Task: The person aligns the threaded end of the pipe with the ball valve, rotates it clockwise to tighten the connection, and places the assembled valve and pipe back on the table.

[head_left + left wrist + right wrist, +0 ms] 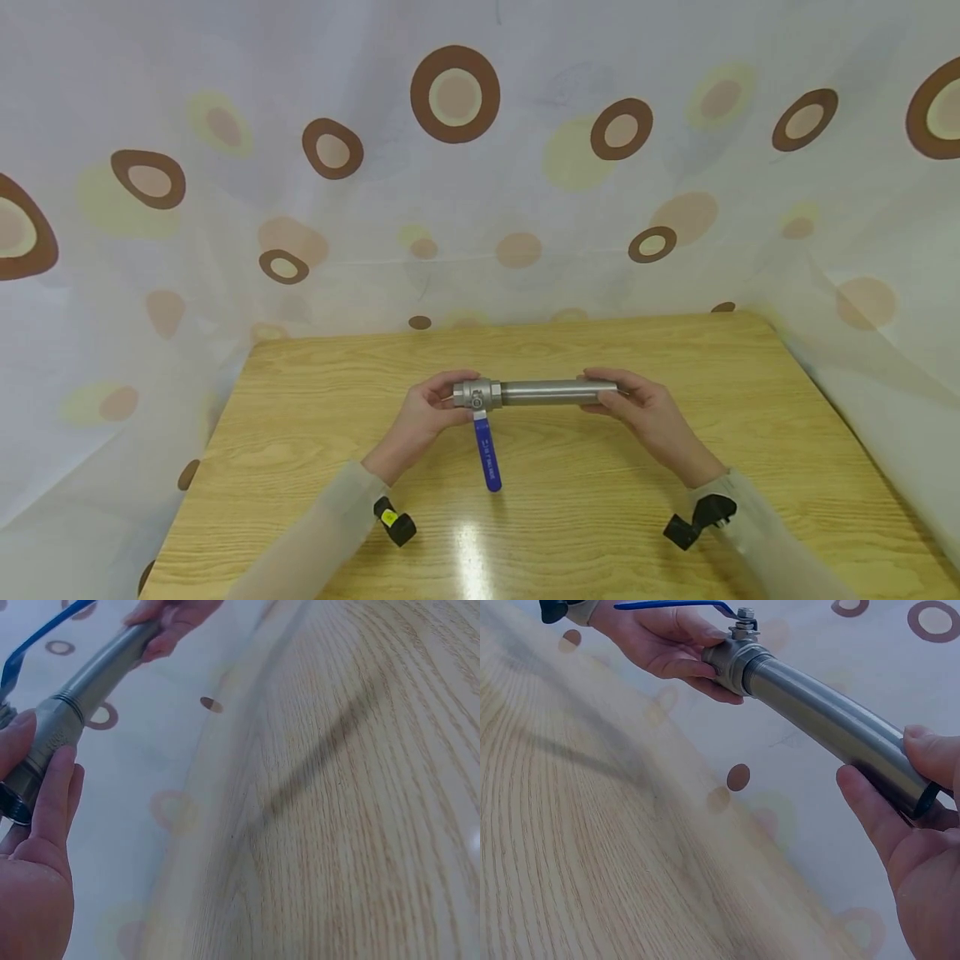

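A steel ball valve (477,395) with a blue lever handle (487,454) is joined to a straight metal pipe (547,392). My left hand (423,417) grips the valve body, thumb on the near side and fingers behind. At the other end, my right hand (648,417) holds the pipe between thumb and fingers. In the right wrist view the pipe (832,720) meets the valve (731,664) at a threaded joint, and its far end is an open bore. Both wrist views show the assembly held above the table, its shadow falling on the wood.
The wooden table (570,533) has a glossy light spot near its front. Hanging white sheeting (495,192) with brown and yellow circles encloses its back and sides. A small black camera (395,522) is strapped to the left wrist, another black camera (697,521) to the right.
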`<state>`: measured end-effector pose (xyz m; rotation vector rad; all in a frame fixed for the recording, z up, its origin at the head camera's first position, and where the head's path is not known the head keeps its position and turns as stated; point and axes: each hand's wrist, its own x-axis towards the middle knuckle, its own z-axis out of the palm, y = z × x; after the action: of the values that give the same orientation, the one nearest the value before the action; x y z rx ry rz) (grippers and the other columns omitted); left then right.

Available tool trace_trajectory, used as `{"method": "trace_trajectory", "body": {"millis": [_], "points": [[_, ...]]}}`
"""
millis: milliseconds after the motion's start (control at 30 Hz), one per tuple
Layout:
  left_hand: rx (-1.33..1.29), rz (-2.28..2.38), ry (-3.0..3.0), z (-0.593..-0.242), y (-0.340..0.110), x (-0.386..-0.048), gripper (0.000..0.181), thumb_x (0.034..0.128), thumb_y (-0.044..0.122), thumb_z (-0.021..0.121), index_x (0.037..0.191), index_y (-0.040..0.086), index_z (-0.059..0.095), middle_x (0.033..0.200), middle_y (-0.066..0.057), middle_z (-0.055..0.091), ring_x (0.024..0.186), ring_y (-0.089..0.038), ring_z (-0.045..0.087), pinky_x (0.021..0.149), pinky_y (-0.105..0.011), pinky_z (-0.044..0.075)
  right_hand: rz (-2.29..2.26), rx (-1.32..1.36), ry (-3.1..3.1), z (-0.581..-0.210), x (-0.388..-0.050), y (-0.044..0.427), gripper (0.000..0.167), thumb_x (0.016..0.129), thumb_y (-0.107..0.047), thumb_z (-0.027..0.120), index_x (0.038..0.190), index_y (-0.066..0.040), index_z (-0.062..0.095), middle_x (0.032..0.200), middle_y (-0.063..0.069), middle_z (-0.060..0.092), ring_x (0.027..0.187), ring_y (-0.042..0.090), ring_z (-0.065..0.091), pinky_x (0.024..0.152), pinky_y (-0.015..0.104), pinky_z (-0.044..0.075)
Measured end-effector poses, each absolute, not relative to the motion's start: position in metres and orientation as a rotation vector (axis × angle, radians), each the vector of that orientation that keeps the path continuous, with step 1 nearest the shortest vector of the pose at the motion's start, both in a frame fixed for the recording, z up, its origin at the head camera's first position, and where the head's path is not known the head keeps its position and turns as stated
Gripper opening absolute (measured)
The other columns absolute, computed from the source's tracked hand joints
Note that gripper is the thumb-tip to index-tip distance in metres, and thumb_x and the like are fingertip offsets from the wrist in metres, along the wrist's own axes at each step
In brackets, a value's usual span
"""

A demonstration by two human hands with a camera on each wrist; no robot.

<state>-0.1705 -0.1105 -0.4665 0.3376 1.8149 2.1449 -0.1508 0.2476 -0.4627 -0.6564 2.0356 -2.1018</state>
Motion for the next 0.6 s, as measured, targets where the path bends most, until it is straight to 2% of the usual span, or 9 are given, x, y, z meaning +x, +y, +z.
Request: {"method": "trace_trajectory", "body": {"millis": [167,333,433,600], "points": [[0.335,2.142,1.833,-0.4676,-0.1122,-0.1696,0.053,0.0858,-0.012,0.070,0.136,0.004,0.064,0.140,-0.016,0.064,0.118,-0.029,0.067,0.098,-0.037,0.058,-2.056,-0.689,1.995,-0.4604,-0.1518,0.2485,0.047,0.110,-0.005,0.046,0.153,0.010,0.038,0.146,0.008,0.052,0.124,0.015,0.064,0.104,0.036,0.054],[0.334,2.151,1.830,-0.4689,-0.1127,-0.1689,0.054,0.0848,-0.013,0.070,0.137,0.001,0.062,0.141,-0.017,0.064,0.119,-0.030,0.067,0.099,-0.038,0.058,-2.063,-0.715,1.976,-0.4620,-0.1538,0.2494,0.047,0.110,-0.004,0.045,0.156,0.005,0.037,0.143,0.004,0.054,0.123,0.015,0.064,0.103,0.037,0.054],[0.332,2.160,1.828,-0.4690,-0.1125,-0.1687,0.053,0.0848,-0.013,0.070,0.136,0.002,0.063,0.141,-0.017,0.063,0.119,-0.029,0.067,0.099,-0.037,0.058,-2.078,-0.703,2.018,-0.4633,-0.1549,0.2502,0.045,0.110,-0.004,0.046,0.155,0.002,0.040,0.138,0.001,0.060,0.114,0.015,0.068,0.099,0.035,0.058],[0.312,2.174,1.816,-0.4698,-0.1131,-0.1681,0.052,0.0849,-0.012,0.070,0.133,0.007,0.067,0.140,-0.016,0.064,0.117,-0.026,0.067,0.098,-0.035,0.058,-2.089,-0.637,2.075,-0.4616,-0.1542,0.2496,0.034,0.109,-0.006,0.048,0.142,0.003,0.047,0.128,-0.002,0.067,0.095,0.015,0.066,0.082,0.029,0.058]]}}
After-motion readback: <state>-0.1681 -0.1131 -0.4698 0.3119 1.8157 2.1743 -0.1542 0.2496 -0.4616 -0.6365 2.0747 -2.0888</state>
